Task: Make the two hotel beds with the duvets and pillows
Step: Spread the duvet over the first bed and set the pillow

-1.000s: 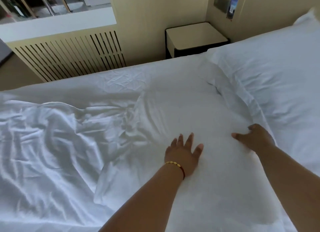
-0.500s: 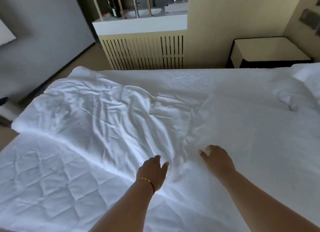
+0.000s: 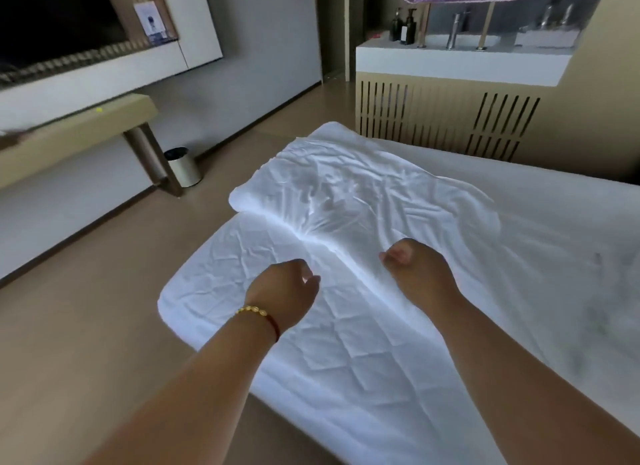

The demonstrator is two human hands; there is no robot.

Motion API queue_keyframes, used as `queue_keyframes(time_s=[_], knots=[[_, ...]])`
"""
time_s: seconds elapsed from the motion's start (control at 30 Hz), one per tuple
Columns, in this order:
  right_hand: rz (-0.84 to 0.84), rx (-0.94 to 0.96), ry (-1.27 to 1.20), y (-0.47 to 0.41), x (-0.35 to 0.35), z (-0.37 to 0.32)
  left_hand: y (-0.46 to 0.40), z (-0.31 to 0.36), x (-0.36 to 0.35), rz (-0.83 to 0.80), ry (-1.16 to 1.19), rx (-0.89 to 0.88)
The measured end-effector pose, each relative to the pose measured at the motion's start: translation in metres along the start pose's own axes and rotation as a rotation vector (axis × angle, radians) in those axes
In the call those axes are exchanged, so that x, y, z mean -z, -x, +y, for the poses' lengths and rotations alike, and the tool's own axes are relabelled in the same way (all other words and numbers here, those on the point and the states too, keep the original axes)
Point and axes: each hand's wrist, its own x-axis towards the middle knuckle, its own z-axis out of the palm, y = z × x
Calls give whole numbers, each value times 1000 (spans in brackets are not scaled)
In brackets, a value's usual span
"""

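Note:
A crumpled white duvet (image 3: 349,194) lies across the far part of the bed, its folded edge running diagonally just beyond my hands. Nearer me the quilted white mattress cover (image 3: 311,346) is bare down to the bed's foot corner. My left hand (image 3: 285,293), with a beaded bracelet on the wrist, hovers at that edge with fingers curled downward; whether it holds fabric is unclear. My right hand (image 3: 414,268) is over the duvet to the right, fingers folded in, with nothing visible in them. No pillow is in view.
Wooden floor (image 3: 104,308) runs along the bed's left side. A small metal bin (image 3: 185,168) stands by the leg of a long wall desk (image 3: 79,132). Behind the bed is a slatted partition (image 3: 446,121) under a sink counter with bottles.
My view and both hands have swung left, from the pillow end to the foot of the bed. The hands went from flat and spread on the duvet to curled at its edge.

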Motion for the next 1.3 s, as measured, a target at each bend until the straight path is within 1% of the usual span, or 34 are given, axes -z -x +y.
queue_keyframes(time_s=[0.13,0.3,0.4,0.5,0.73,0.9,0.97,1.1,1.23,1.3], knots=[[-40,26,-32,-5,-42,-64,-5,-65,43,48,50,91],[-110,-3,-77,-26,-96,-116,-22,-130,63,65,100,182],[-143,-27,-115,-54,-136,-141,-44,-168,72,31,95,213],[-158,-38,-158,-94,-175,-170,-83,-209,87,-1,81,225],[-174,-93,-215,-200,-252,-247,-204,-286,147,1,30,236],[-146,-135,-194,-252,-287,-287,-274,-325,174,-55,74,169],[-115,-175,-235,-271,-299,-297,-304,-340,183,-71,85,126],[-23,-251,-213,-310,-331,-325,-365,-377,200,-94,100,7],[56,-335,-182,-343,-382,-373,-426,-437,224,-127,45,-113],[105,-405,-230,-354,-415,-398,-457,-474,243,-162,-3,-177]])
